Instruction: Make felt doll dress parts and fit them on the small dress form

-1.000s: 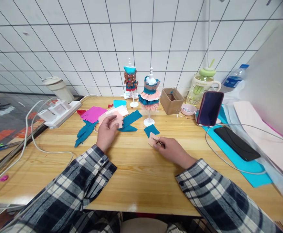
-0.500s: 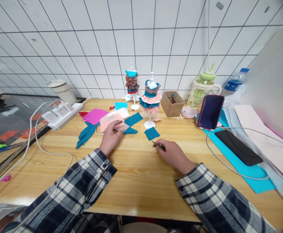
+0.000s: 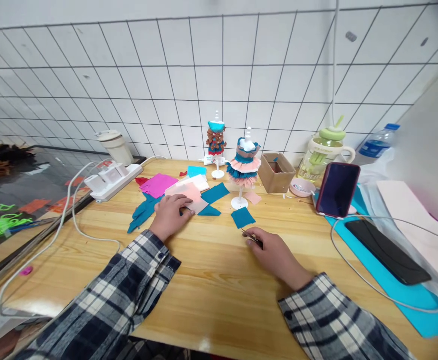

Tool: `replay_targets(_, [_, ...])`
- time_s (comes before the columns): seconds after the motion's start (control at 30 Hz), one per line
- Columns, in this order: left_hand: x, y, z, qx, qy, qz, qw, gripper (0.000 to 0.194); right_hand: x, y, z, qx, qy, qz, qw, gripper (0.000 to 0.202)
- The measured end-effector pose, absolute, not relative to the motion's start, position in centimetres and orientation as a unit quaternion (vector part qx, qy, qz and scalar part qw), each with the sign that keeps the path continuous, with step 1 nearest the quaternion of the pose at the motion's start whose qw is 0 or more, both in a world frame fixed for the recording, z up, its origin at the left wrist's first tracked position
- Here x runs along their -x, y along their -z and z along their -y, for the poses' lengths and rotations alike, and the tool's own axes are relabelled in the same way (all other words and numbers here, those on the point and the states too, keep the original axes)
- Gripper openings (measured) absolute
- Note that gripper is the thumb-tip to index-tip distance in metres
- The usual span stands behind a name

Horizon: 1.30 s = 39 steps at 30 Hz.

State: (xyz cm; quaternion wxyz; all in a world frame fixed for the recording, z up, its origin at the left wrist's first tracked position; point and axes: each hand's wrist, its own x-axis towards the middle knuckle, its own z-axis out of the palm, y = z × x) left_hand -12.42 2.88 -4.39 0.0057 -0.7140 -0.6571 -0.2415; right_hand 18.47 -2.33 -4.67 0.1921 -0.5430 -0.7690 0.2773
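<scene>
My left hand lies over a light pink sheet of crepe paper, fingers apart and resting on it. In my right hand is a small dark pair of tweezers, tips pointing left just below a teal paper square. Behind that square stands a white mini dress form wearing a ruffled teal and pink paper dress. A second dressed form is farther back. Teal pieces and a magenta sheet lie around my left hand.
A cardboard box, a pink bowl of small bits and an upright phone stand at the right. Beyond are a green-lidded jug and a water bottle. A power strip with trailing cables sits left.
The view has tilted up, so everything appears lower and farther right. My left hand has lowered the pink sheet's lifted corner and now rests on it. My right hand still holds the tweezers.
</scene>
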Motion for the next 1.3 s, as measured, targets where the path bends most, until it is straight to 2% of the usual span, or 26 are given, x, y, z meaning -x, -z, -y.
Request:
replay_targets(0.2, [12.0, 4.9, -2.3, 0.774, 0.192, 0.601, -0.048, 0.021, -18.4, 4.8, 2.4, 0.534, -0.295, 0.769, 0.191, 0.025])
replay_targets(0.3, [11.4, 4.7, -2.2, 0.788, 0.224, 0.570, -0.063, 0.040, -18.5, 5.0, 2.5, 0.531, -0.298, 0.770, 0.191, 0.025])
replay_targets(0.37, [11.9, 4.5, -2.7, 0.758, 0.285, 0.585, -0.044, 0.055, -18.5, 5.0, 2.5, 0.529, -0.297, 0.772, 0.191, 0.025])
replay_targets(0.4, [12.5, 4.4, -3.2, 0.733, 0.320, 0.600, -0.029, 0.057, -18.5, 5.1, 2.5, 0.528, -0.296, 0.773, 0.190, 0.025])
replay_targets(0.5, [15.1, 4.4, -5.1, 0.653, 0.380, 0.655, 0.029, 0.046, -18.3, 5.1, 2.6, 0.531, -0.289, 0.775, 0.184, 0.025])
replay_targets(0.6, [17.5, 4.9, -7.4, 0.605, 0.372, 0.699, 0.080, 0.039, -18.0, 4.9, 2.7, 0.539, -0.278, 0.780, 0.156, 0.024])
replay_targets(0.83, [18.4, 5.8, -10.2, 0.547, 0.297, 0.780, 0.060, 0.054, -17.6, 4.1, 2.9, 0.550, -0.265, 0.784, 0.112, 0.028])
replay_targets(1.03, [18.8, 6.1, -10.6, 0.553, 0.286, 0.783, -0.001, 0.025, -17.6, 4.0, 3.0, 0.543, -0.272, 0.789, 0.095, 0.030])
replay_targets(1.17, [19.4, 6.2, -10.5, 0.501, 0.353, 0.790, -0.027, 0.027, -17.7, 4.2, 3.1, 0.535, -0.276, 0.791, 0.106, 0.029])
replay_targets(1.3, [20.4, 6.0, -10.0, 0.427, 0.438, 0.791, -0.016, 0.039, -17.8, 4.1, 3.2, 0.525, -0.275, 0.797, 0.117, 0.028])
